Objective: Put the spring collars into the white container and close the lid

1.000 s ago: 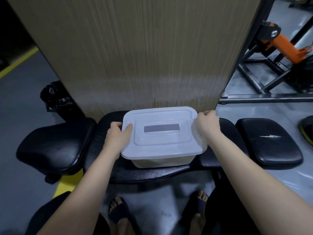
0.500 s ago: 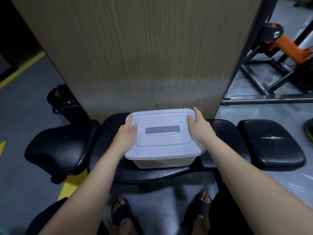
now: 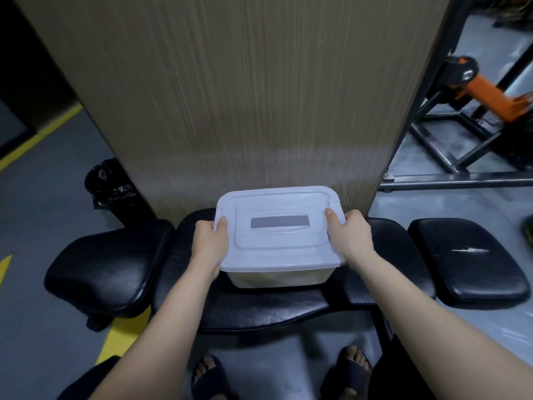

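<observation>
The white container (image 3: 277,277) stands on the black padded bench (image 3: 259,310) with its translucent white lid (image 3: 278,246) lying on top. The lid has a grey rectangular label in the middle. My left hand (image 3: 209,241) grips the lid's left edge, thumb on top. My right hand (image 3: 350,236) grips the right edge the same way. No spring collars show; the inside of the container is hidden by the lid.
A tall wood-grain panel (image 3: 245,96) rises right behind the container. Black pads lie to the left (image 3: 106,272) and right (image 3: 467,261). A black bin bag (image 3: 111,187) sits at the back left, an orange-and-black gym frame (image 3: 476,90) at the back right. My sandalled feet are below the bench.
Both hands slid from the lid's far corners towards me along its sides, and now clasp the left and right edges. The view shifted slightly.
</observation>
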Available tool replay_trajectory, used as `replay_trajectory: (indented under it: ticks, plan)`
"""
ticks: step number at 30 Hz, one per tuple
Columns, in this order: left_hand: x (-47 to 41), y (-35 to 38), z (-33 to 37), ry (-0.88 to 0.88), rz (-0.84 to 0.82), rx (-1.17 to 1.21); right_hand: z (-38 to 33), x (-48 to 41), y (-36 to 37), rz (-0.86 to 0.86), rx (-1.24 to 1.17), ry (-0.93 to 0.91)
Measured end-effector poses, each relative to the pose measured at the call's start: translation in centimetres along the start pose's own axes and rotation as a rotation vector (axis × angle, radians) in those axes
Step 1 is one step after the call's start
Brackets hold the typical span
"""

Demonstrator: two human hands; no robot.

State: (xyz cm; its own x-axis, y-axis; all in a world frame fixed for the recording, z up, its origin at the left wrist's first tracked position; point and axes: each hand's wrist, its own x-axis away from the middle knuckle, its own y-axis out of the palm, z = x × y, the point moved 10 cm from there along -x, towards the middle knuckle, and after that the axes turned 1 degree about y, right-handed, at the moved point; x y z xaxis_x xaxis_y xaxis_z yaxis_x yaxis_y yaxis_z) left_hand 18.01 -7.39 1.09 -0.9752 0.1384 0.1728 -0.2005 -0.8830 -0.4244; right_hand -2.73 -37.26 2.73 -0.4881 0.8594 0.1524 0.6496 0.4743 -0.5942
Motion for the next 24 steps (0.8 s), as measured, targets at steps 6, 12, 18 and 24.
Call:
replay_trajectory:
  ticks: [6, 12, 18, 24]
  plan:
    - [-1.9, 1.1, -0.7, -0.010, -0.017, -0.067, -0.9, -2.2, 1.8, -0.022, 0.049, 0.006]
    - [-1.4, 1.0, 0.8, 0.017, 0.009, -0.171, -0.7, -2.6, 2.0, 0.004, 0.129, 0.056]
    - [-0.4, -0.8, 1.9, 0.062, 0.000, -0.395, -1.5, -0.5, 0.5, 0.033, 0.224, 0.073]
    - [4.4, -4.1, 5.6, 0.244, 0.114, -0.318, -2.9, 2.6, -3.5, 0.122, 0.264, -0.061]
